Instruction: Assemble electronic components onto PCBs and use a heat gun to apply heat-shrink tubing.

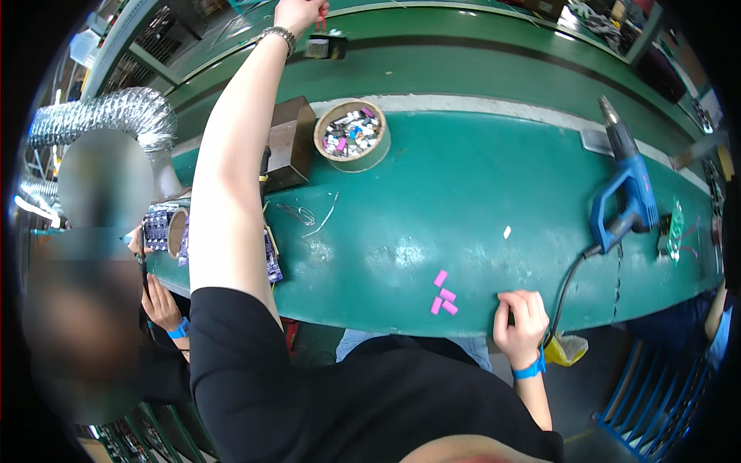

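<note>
My left arm reaches far out to the top of the view. There my left hand (301, 14) is closed on the red wires of a small dark electronic part (327, 46), which hangs over the green surface beyond the bench. Near me, my right hand (523, 318) rests at the bench's front edge with its fingers curled in, and I see nothing in it. To the left of that hand lie several small pink pieces (444, 295), tube-like in shape. One small white scrap (507, 231) lies farther up.
A round tub (378, 155) of small mixed parts stands beside a brown box (296, 154). A blue heat gun (633, 185) lies at right with its cord over the front edge, near a green circuit board (675, 231). A co-worker's hand (160, 302) is at left, below a silver duct (108, 116).
</note>
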The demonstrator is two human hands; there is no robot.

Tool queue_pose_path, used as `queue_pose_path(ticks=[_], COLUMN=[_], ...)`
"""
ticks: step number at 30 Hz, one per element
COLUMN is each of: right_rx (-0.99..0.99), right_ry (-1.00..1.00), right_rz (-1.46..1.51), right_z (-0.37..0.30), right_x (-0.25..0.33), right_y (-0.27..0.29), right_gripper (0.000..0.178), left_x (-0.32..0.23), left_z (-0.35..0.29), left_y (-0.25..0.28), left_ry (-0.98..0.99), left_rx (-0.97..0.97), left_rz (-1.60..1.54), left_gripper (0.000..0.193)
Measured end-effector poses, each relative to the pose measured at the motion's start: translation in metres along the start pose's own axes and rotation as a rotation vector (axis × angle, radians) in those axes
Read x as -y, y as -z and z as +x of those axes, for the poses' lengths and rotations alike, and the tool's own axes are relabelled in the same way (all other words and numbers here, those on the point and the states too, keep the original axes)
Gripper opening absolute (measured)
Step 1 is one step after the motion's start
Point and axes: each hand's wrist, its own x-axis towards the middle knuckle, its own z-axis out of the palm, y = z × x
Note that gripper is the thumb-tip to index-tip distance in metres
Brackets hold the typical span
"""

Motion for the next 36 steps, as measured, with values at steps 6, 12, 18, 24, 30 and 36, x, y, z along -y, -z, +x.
queue_pose_path(ticks=[6, 12, 18, 24, 30, 36], right_rx=[-0.017, 0.053, 0.103, 0.277, 0.327, 0.142], right_ry=[-0.006, -0.15, 0.037, 0.132, 0.147, -0.147], right_rz=[0.019, 0.057, 0.008, 0.029, -0.038, 0.307], right_z=[0.0, 0.002, 0.014, 0.018, 0.022, 0.057], right_x=[0.003, -0.002, 0.008, 0.035, 0.033, 0.028], right_y=[0.005, 0.008, 0.004, -0.022, -0.027, 0.001], right_gripper=[0.016, 0.013, 0.014, 0.019, 0.015, 0.019], left_x=[-0.122, -0.197, -0.21, -0.23, -0.208, -0.184], left_z=[-0.065, -0.175, -0.271, -0.317, -0.331, -0.367], left_y=[-0.017, -0.058, -0.039, -0.022, -0.017, -0.009], left_ry=[0.015, -0.027, -0.497, 0.074, -0.357, -0.356], left_rx=[0.181, 0.336, 0.06, 0.373, -0.071, 0.495], left_rz=[-0.701, -0.763, -0.158, -0.652, -0.623, -0.372], left_gripper=[0.019, 0.017, 0.019, 0.021, 0.008, 0.02])
